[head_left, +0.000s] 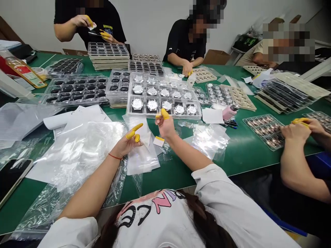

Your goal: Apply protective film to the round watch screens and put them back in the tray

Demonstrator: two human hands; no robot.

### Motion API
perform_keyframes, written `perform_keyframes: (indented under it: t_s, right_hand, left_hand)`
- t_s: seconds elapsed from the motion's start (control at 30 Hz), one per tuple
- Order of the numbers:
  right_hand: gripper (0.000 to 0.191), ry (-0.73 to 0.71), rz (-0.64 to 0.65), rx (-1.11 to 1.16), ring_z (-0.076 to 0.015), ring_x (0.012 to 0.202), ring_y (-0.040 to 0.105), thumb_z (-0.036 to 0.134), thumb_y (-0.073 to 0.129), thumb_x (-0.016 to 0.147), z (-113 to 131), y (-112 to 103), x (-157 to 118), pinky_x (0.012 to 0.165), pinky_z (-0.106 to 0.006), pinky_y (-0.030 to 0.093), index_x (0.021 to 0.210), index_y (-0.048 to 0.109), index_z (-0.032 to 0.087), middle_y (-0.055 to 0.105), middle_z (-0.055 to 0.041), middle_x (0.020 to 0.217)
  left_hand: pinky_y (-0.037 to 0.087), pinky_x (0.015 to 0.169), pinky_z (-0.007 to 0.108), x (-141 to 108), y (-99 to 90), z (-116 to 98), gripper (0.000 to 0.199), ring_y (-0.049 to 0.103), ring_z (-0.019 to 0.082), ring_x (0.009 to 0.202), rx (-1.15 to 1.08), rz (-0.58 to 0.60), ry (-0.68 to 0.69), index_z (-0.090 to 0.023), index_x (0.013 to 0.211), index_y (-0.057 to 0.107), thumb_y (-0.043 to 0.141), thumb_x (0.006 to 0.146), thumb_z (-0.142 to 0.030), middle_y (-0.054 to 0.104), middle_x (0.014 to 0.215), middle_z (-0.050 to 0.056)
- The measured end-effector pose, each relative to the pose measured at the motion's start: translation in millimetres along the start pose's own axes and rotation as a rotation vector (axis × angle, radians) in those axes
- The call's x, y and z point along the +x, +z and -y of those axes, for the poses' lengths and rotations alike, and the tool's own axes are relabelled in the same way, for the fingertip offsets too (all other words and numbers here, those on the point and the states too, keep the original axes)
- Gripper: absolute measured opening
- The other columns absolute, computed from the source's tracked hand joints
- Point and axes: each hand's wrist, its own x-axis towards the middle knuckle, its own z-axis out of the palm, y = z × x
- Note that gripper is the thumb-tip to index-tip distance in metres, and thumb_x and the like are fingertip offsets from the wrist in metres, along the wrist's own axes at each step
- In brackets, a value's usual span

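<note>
Silver round pieces (137, 104) sit in rows in a clear plastic tray (188, 115) near the middle of the green worktop (165, 182), the tray's near edge just beyond the right hand (165, 126). That hand is raised, its thumb against a fingertip in a yellow finger cot (162, 113); whether they pinch something small, I cannot tell. The left hand (126, 144), with a red string (115, 157) at the wrist, is raised and empty, its fingers apart. Below the hands lie clear plastic bags (80, 151) and white paper (77, 117). The pieces look hard, smooth and prone to slipping or scuffing, so their edges seem the place to hold them; the thin tray looks light and flexible, best taken by its rim. Stacked trays with dark pockets (76, 90) stand toward the far left. By the right edge, a co-worker's hands (294, 132) rest at a tray of copper-coloured pieces (263, 132), and another co-worker (181, 41) sits along the far edge.
</note>
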Motion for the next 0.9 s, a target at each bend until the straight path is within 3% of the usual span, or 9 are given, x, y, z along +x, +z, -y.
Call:
perform_keyframes:
  t_s: [0.17,0.27,0.47,0.6,0.63,0.7,0.8,0.83,0.9]
  right_hand:
    - [0.032,0.161,0.018,-0.053,-0.0055,0.040,0.040,0.021,0.055,0.090,-57.2,-2.2,10.5,0.047,-0.021,0.037,0.059,0.050,0.020,0.051,0.0076,0.043]
    - [0.028,0.284,0.035,-0.109,-0.0059,0.045,0.045,0.024,0.062,0.088,-70.6,-6.5,17.1,0.051,-0.021,0.043,0.062,0.054,0.018,0.055,0.0063,0.048]
    - [0.017,0.590,0.166,-0.186,-0.0107,0.063,0.062,0.027,0.067,0.088,-60.6,-12.4,14.3,0.067,-0.024,0.055,0.076,0.059,0.017,0.066,-0.0013,0.068]
    - [0.012,0.700,0.385,-0.398,-0.0142,0.069,0.065,0.024,0.060,0.090,-24.2,-21.4,7.0,0.066,-0.030,0.058,0.085,0.064,0.014,0.071,-0.0086,0.086]
    - [0.013,0.643,0.449,-0.529,-0.0144,0.069,0.065,0.027,0.062,0.089,-10.5,-27.3,10.3,0.063,-0.030,0.058,0.087,0.065,0.015,0.071,-0.0089,0.088]
    - [0.019,0.324,0.438,-0.793,-0.0141,0.069,0.063,0.035,0.064,0.087,18.4,-45.3,26.7,0.060,-0.028,0.055,0.092,0.068,0.017,0.071,-0.0080,0.091]
    - [0.030,-0.336,-0.001,-1.029,-0.0190,0.097,0.063,0.042,0.052,0.093,47.0,-82.7,68.6,0.090,-0.038,0.053,0.111,0.064,0.021,0.067,-0.0089,0.110]
    - [0.034,-0.419,-0.100,-1.111,-0.0225,0.113,0.059,0.044,0.051,0.093,48.7,-94.8,83.1,0.102,-0.044,0.047,0.114,0.062,0.019,0.064,-0.0115,0.119]
    - [0.037,-0.352,-0.152,-1.168,-0.0263,0.122,0.054,0.046,0.051,0.092,40.5,-113.3,106.2,0.110,-0.049,0.039,0.112,0.060,0.017,0.062,-0.0142,0.122]
  left_hand:
    - [0.054,0.066,0.025,7.1,-6.7,-4.9,0.030,0.060,0.009,0.050,-0.151,-0.240,0.031,-0.017,0.125,0.057,0.049,0.098,-0.027,0.061,0.060,-0.005]
    - [0.056,0.066,0.024,15.9,-11.7,-8.0,0.038,0.064,0.010,0.053,-0.204,-0.320,0.037,-0.013,0.106,0.061,0.030,0.104,-0.034,0.063,0.060,-0.002]
    - [0.058,0.062,0.021,24.4,-12.7,-10.2,0.050,0.069,0.011,0.058,-0.254,-0.372,0.043,-0.012,0.102,0.062,0.020,0.105,-0.039,0.069,0.067,0.003]
    - [0.058,0.062,0.020,27.0,-12.1,-10.0,0.045,0.067,0.010,0.051,-0.271,-0.493,0.062,-0.012,0.100,0.062,0.022,0.105,-0.034,0.065,0.058,-0.001]
    - [0.058,0.062,0.020,27.8,-12.1,-10.1,0.045,0.067,0.009,0.049,-0.270,-0.522,0.066,-0.012,0.100,0.062,0.022,0.105,-0.034,0.064,0.056,-0.002]
    - [0.058,0.061,0.019,29.3,-12.1,-10.1,0.046,0.066,0.009,0.048,-0.261,-0.559,0.069,-0.012,0.102,0.061,0.021,0.106,-0.034,0.065,0.057,-0.002]
    - [0.058,0.062,0.020,30.7,-11.0,-9.4,0.045,0.067,0.010,0.048,-0.245,-0.585,0.057,-0.012,0.101,0.061,0.022,0.105,-0.034,0.065,0.056,-0.002]
    - [0.058,0.063,0.020,30.9,-10.5,-8.9,0.044,0.067,0.010,0.049,-0.238,-0.591,0.047,-0.012,0.099,0.061,0.023,0.105,-0.033,0.065,0.056,-0.002]
    - [0.059,0.065,0.022,30.9,-9.6,-7.9,0.043,0.069,0.011,0.053,-0.223,-0.598,0.017,-0.012,0.095,0.061,0.023,0.105,-0.030,0.067,0.057,0.000]
